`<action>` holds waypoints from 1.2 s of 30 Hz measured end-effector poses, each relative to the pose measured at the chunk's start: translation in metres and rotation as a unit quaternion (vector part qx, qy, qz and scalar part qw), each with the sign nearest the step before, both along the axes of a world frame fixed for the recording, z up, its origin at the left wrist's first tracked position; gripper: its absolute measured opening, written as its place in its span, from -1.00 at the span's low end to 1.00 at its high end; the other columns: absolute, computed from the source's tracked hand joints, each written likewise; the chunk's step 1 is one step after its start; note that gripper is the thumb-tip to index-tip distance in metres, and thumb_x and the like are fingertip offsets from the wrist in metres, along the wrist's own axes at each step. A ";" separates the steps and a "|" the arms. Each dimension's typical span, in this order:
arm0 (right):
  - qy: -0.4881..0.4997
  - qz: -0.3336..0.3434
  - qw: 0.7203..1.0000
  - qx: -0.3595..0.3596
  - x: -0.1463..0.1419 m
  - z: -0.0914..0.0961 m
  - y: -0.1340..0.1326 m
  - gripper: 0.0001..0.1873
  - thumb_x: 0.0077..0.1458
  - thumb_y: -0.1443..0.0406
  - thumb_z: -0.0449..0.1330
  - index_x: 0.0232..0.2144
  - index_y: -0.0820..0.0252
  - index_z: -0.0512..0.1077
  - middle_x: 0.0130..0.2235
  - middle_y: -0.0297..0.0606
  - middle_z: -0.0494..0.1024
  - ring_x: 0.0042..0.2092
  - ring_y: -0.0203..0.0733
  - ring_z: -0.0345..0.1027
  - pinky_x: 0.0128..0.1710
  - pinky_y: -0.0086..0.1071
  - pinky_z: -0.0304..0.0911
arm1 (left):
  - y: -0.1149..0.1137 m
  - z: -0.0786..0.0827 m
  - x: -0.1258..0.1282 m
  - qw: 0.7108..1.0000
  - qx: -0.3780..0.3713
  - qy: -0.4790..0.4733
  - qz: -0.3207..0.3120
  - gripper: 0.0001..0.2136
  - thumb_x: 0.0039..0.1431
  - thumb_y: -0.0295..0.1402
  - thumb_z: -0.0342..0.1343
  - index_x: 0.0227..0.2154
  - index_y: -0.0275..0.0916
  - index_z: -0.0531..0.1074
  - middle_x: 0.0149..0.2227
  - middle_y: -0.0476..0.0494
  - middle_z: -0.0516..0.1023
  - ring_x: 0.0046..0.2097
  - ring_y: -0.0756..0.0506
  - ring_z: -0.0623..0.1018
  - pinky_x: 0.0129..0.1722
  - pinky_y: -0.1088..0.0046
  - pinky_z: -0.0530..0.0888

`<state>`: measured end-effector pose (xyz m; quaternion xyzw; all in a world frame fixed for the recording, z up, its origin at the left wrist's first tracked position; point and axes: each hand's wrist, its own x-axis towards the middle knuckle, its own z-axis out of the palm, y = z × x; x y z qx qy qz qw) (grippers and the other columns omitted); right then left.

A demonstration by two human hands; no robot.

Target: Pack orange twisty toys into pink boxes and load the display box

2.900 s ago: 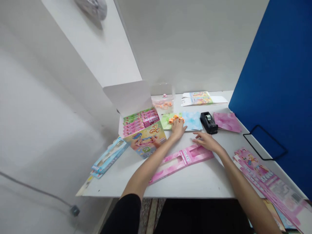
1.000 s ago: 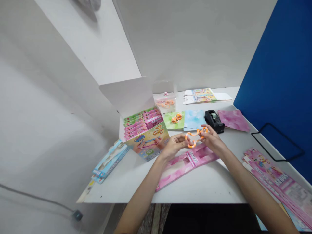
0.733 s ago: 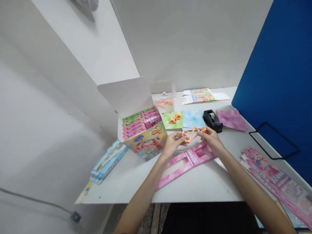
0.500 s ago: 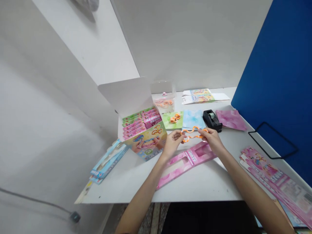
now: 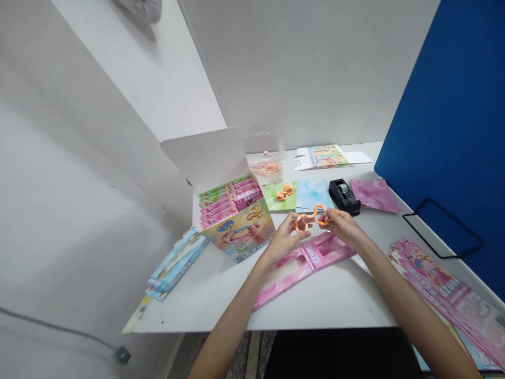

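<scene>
In the head view, you are pinching an orange twist toy [image 5: 311, 217] between your left hand [image 5: 284, 241] and your right hand [image 5: 342, 225], both closed narrowly on it just beyond a pink printed card [image 5: 305, 268]; another orange piece [image 5: 281, 196] is lying on a green paper sheet [image 5: 270, 196]; more orange pieces [image 5: 266, 169] are sitting in a clear plastic tub [image 5: 276, 173]; a display box [image 5: 239, 231] is standing filled with pink and green packets [image 5: 226, 197].
</scene>
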<state>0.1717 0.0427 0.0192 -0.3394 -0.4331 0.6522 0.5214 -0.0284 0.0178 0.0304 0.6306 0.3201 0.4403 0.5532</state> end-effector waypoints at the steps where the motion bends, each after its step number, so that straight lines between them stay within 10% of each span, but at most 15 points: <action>1: 0.008 0.012 1.000 -0.002 -0.001 -0.001 0.000 -0.51 -0.23 -0.08 0.42 -0.60 0.22 0.45 -0.41 -0.27 0.57 -0.35 -0.23 0.47 -0.19 -0.28 0.38 | 0.000 0.000 -0.001 0.999 0.007 0.022 0.024 -0.69 0.04 -0.25 0.29 -0.22 -0.20 0.32 -0.01 -0.19 0.51 0.03 -0.15 0.51 0.06 0.26 0.37; 9: 0.085 0.058 0.994 -0.037 0.004 -0.006 0.001 -0.59 -0.01 -0.02 0.33 -0.17 0.05 0.55 -0.20 -0.24 0.62 -0.26 -0.21 0.51 -0.12 -0.27 0.39 | -0.002 0.004 -0.001 0.999 0.044 -0.017 -0.013 -0.64 -0.05 -0.29 0.37 -0.18 -0.22 0.44 0.06 -0.23 0.49 0.18 -0.22 0.41 0.20 0.23 0.24; 16: 0.056 0.134 0.989 0.018 -0.001 -0.003 -0.010 -0.39 -0.03 0.14 0.37 0.10 -0.06 0.38 -0.22 -0.33 0.57 -0.40 -0.33 0.40 -0.31 -0.39 0.32 | -0.003 0.003 0.005 0.996 -0.042 -0.074 0.028 -0.58 -0.01 -0.16 0.32 -0.21 -0.20 0.25 -0.33 -0.05 0.61 -0.41 -0.05 0.62 -0.29 0.41 0.52; 30: -0.210 -0.105 0.968 0.087 -0.006 -0.007 0.000 -0.81 -0.12 0.28 0.13 -0.41 0.20 0.48 -0.58 -0.42 0.40 -0.53 -0.31 0.24 -0.53 -0.45 0.12 | 0.008 -0.005 0.006 0.984 -0.024 -0.043 0.171 -0.72 0.02 -0.23 0.17 -0.26 -0.20 0.26 -0.69 0.17 0.40 -0.66 0.06 0.37 -0.59 0.58 0.36; 36: -0.207 -0.164 0.962 0.066 -0.001 -0.002 0.002 -0.83 -0.20 0.33 0.18 -0.43 0.19 0.47 -0.38 -0.35 0.51 -0.47 -0.32 0.31 -0.47 -0.44 0.23 | 0.007 0.000 0.002 0.979 -0.046 0.015 0.196 -0.77 -0.05 -0.33 0.11 -0.27 -0.21 0.32 -0.80 0.21 0.28 -0.74 0.08 0.25 -0.63 0.62 0.25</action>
